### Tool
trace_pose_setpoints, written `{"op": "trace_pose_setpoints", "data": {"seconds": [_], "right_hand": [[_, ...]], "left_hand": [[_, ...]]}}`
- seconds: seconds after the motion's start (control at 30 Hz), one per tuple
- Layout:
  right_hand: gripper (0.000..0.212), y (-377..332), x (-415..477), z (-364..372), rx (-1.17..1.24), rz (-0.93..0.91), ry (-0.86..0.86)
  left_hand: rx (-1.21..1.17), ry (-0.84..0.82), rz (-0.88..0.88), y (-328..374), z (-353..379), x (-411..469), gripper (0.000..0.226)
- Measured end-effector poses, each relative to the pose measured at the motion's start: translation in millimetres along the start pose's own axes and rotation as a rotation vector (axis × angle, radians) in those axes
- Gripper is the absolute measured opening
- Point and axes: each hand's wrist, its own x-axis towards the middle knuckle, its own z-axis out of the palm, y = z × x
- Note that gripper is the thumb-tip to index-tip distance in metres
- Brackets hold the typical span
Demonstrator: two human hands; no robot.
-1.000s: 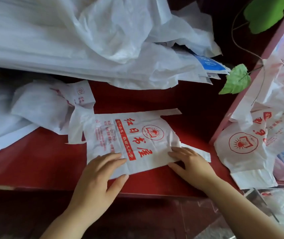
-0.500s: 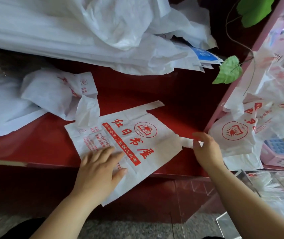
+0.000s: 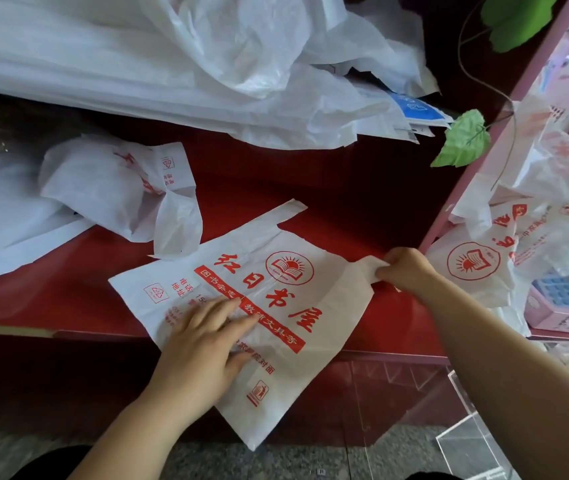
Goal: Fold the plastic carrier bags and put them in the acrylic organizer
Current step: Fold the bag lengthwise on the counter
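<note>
Carrier bag [image 3: 314, 299], white w/ red print, lies flat on red counter [image 3: 68, 299], near corner hanging over the front edge. L to R: left hand [image 3: 203, 337] presses flat on its lower-left part, fingers straight; right hand [image 3: 406, 270] pinches the bag's handle [image 3: 366, 268] at the right side, lifted a bit. Step, I'd judge: first fold, handle abt to go over the body. Next move needs handle carried leftward w/ left hand pinning the thin film so it won't slide. Acrylic organizer [image 3: 466, 441] sits lower right, apart from bag.
</note>
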Motion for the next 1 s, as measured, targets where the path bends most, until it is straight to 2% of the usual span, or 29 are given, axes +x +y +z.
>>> {"op": "trace_pose_setpoints", "data": {"seconds": [0.07, 0.13, 0.23, 0.33, 0.47, 0.53, 0.6, 0.67, 0.77, 0.87, 0.93, 1.0], "right_hand": [[0.010, -2.1, -1.0, -6.0, 0.141, -0.045, 0.080], [0.016, -3.7, -1.2, -13.6, 0.164, -0.090, 0.141], [0.020, -12.4, -7.1, -27.0, 0.159, -0.180, 0.245], [0.028, -20.2, -12.9, -38.1, 0.134, -0.321, 0.366], [0.030, -26.7, -22.8, -41.0, 0.099, -0.518, 0.392], [0.030, -27.6, -34.9, -36.7, 0.004, -0.660, 0.451], [0.027, -24.0, -48.6, -27.4, -0.099, -0.854, 0.488], [0.018, -12.7, -60.7, -12.9, -0.193, -0.944, 0.478], [0.026, 9.2, -68.1, 9.0, -0.283, -0.905, 0.389], [0.027, 20.5, -66.4, 18.7, -0.125, -0.649, 0.246], [0.036, 24.4, -56.0, 19.4, 0.024, -0.454, 0.208], [0.041, 23.7, -46.2, 18.3, 0.077, -0.345, 0.167]], "left_hand": [[0.047, -0.124, -0.022, 2.5, -0.3, 0.7, 0.043], [0.034, -0.242, -0.056, 10.4, -5.1, 3.0, 0.062], [0.012, -0.289, -0.103, 24.8, -7.3, 6.5, 0.069], [-0.030, -0.288, -0.175, 50.2, -16.3, 24.3, 0.061], [0.009, -0.468, -0.197, 77.2, -9.3, 54.1, 0.055], [0.041, -0.486, -0.193, 83.2, -4.3, 65.2, 0.056], [0.024, -0.462, -0.210, 85.3, -3.5, 70.5, 0.054], [-0.017, -0.398, -0.222, 81.8, -4.5, 68.4, 0.051], [-0.099, -0.278, -0.215, 68.3, -12.8, 56.5, 0.044], [-0.067, -0.110, -0.159, 47.2, -16.1, 37.8, 0.041], [-0.009, -0.098, -0.162, 32.7, -11.1, 27.1, 0.043], [0.038, -0.156, -0.170, 26.2, -5.3, 20.8, 0.043]]}}
